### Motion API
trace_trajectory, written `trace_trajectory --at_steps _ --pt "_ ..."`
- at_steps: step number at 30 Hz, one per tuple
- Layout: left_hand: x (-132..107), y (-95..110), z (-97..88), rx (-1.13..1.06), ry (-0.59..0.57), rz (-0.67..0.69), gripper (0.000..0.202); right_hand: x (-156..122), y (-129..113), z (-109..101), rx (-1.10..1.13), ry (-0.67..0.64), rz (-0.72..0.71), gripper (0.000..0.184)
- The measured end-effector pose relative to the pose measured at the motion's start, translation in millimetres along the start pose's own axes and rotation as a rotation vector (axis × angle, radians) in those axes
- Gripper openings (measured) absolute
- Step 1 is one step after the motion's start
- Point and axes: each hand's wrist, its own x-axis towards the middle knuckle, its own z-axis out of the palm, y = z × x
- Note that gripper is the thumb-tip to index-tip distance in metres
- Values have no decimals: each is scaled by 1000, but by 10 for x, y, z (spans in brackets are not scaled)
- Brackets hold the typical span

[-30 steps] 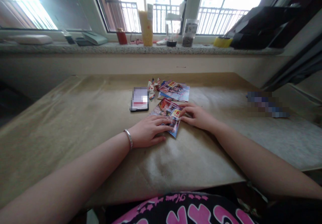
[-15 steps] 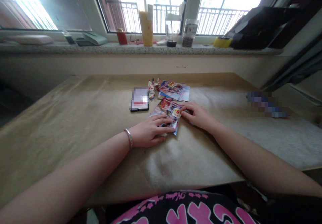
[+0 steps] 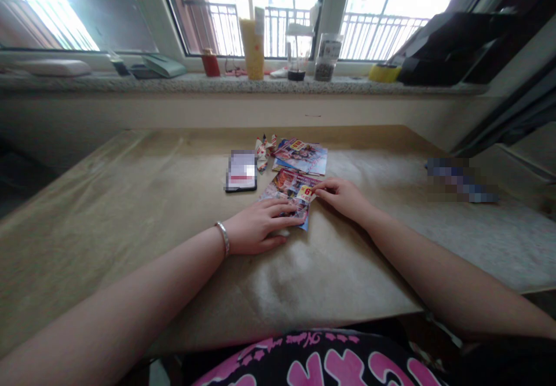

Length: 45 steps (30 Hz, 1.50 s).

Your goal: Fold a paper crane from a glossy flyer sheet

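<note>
Clock directions are centred on the printed sheet, with twelve toward the window. At six, nearest the viewer, is a black shirt (image 3: pixel 347 368) with pink lettering, below the edge of a table (image 3: pixel 130 218) under a tan cover. The left forearm enters from eight, a silvery bracelet (image 3: pixel 223 239) at its wrist. The left hand (image 3: pixel 260 225) lies palm down with fingers extended over the sheet's near left part, grasping nothing. The right hand (image 3: pixel 343 198), at three, has its thumb and forefinger drawn together at the right edge, apparently pinching it beside a yellow label (image 3: pixel 305 193).

The printed sheet (image 3: pixel 286 183) lies between the two hands: from the left hand toward two, from the right toward nine. Neither hand is apart from it; the left overlaps it, the right meets only its margin. Its uncovered right edge runs roughly from one to seven; the long axis cannot be fixed, since the left hand hides much of it.

Beyond, a phone-like device (image 3: pixel 241 172) lies at ten, crumpled paper (image 3: pixel 263 153) at eleven, and a stack of printed sheets (image 3: pixel 303 157) between twelve and one. Farthest, a yellow-filled cup (image 3: pixel 253 50) stands on the stone sill (image 3: pixel 174 85).
</note>
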Motion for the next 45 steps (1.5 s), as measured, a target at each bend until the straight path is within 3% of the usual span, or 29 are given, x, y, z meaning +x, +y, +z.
trace_trajectory --at_steps 10,15,19,21,25,27,30,34,38,43,45 --pt "11 10 -29 -24 -1 -3 52 43 99 42 132 29 58 19" --pt "14 2 -19 -25 -8 -12 51 57 105 54 395 -3 128 47" --pt "14 7 -19 -18 -13 -10 49 62 118 83 593 -27 161 38" --pt "14 14 -23 -10 -17 -14 48 51 100 84 533 -11 137 32" --pt "12 18 -22 12 -25 -64 48 -2 -21 47 153 78 86 32" --pt "10 12 -14 14 -31 -72 47 -29 -92 26 10 113 35 23" --pt "6 0 -1 6 -23 -70 48 -51 -150 14 -129 94 -36 13" --pt "1 -8 7 -16 -11 -77 49 -54 -150 21 -162 46 -69 15" --pt "4 -12 8 -13 -20 -69 50 -58 -175 38 -219 98 -85 16" --pt "7 -20 14 -22 0 -56 52 -78 -238 83 -155 163 -42 48" --pt "7 -21 14 -20 -1 -59 51 -85 -252 105 -31 137 -37 45"
